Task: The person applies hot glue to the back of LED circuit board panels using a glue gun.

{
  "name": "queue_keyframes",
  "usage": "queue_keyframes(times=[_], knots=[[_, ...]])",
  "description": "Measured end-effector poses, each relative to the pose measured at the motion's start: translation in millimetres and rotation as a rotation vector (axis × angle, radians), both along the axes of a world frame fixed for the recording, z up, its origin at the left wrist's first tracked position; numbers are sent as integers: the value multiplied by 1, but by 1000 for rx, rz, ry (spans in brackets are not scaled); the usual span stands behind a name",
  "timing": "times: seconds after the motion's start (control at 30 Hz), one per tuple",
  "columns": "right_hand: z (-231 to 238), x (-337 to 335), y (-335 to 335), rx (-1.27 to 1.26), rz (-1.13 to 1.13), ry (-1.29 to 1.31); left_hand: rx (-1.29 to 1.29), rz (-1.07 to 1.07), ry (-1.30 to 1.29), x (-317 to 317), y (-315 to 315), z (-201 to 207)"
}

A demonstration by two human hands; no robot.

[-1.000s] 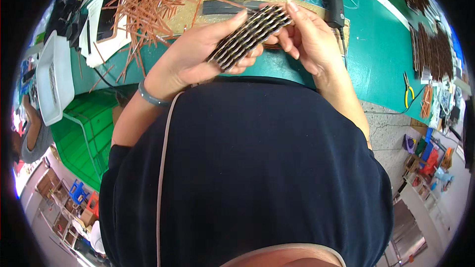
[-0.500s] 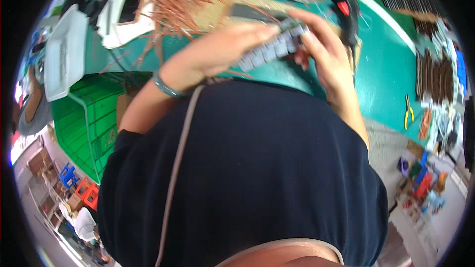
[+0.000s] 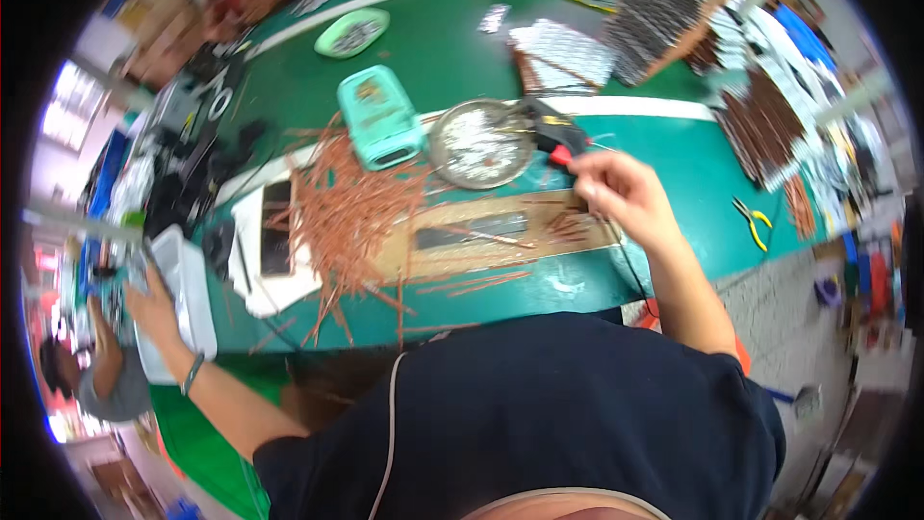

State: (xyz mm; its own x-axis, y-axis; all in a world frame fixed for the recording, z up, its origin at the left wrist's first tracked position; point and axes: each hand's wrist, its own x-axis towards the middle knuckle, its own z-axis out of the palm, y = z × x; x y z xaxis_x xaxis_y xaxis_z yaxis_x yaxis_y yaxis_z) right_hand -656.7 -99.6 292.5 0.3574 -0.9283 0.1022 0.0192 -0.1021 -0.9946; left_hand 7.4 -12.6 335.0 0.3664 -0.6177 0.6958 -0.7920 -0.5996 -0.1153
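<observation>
My left hand (image 3: 154,313) is stretched out over a translucent white plastic bin (image 3: 192,294) at the left edge of the table. Its fingers look extended, though blurred; the grey segmented block is not plainly visible. Above the table at right, my right hand (image 3: 630,197) has its fingers curled into a pinch. Whatever may lie between the fingertips is hidden. Just beyond those fingertips rests a black hand tool (image 3: 560,135) with a red trigger. A wooden board (image 3: 390,255) with a dark grey plate (image 3: 472,231) lies to the left of that hand.
Loose copper-coloured strips (image 3: 346,197) are heaped on the board's left end. Behind are a round metal dish (image 3: 481,144) of small silver pieces and a teal tray (image 3: 375,116). Yellow-handled pliers (image 3: 756,223) lie at right. Stacked finned parts (image 3: 664,14) stand farther back. Another person (image 3: 101,366) is at far left.
My hands have parted from around the grey segmented block. The left swung out over the white bin; the right now hovers near the black tool. The view has tilted to show more table.
</observation>
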Motion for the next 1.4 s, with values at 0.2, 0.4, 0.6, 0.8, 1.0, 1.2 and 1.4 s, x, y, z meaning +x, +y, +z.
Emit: queue_keyframes(times=[0.2, 0.4, 0.6, 0.8, 1.0, 1.2, 1.4], knots=[[-10, -55, -117, -385, -690, 638, -224, -464, 272, -124, -41, -24], [-48, -84, -198, 216, -627, 1003, -26, -987, 508, -279, -73, -37], [-88, -74, -198, 156, -947, 314, 129, -1104, 667, -318, -57, -50], [-55, -84, -153, 476, -774, -519, 138, -1218, 903, -342, -71, -56], [-12, -30, -51, 236, -267, -415, 102, -1299, 2022, -387, -87, -39], [-1, 11, 6, 190, -201, -392, 70, -1398, 2208, -403, -71, -26], [-11, 13, 8, 181, -187, -498, 16, -1419, 2210, -393, -60, -27]])
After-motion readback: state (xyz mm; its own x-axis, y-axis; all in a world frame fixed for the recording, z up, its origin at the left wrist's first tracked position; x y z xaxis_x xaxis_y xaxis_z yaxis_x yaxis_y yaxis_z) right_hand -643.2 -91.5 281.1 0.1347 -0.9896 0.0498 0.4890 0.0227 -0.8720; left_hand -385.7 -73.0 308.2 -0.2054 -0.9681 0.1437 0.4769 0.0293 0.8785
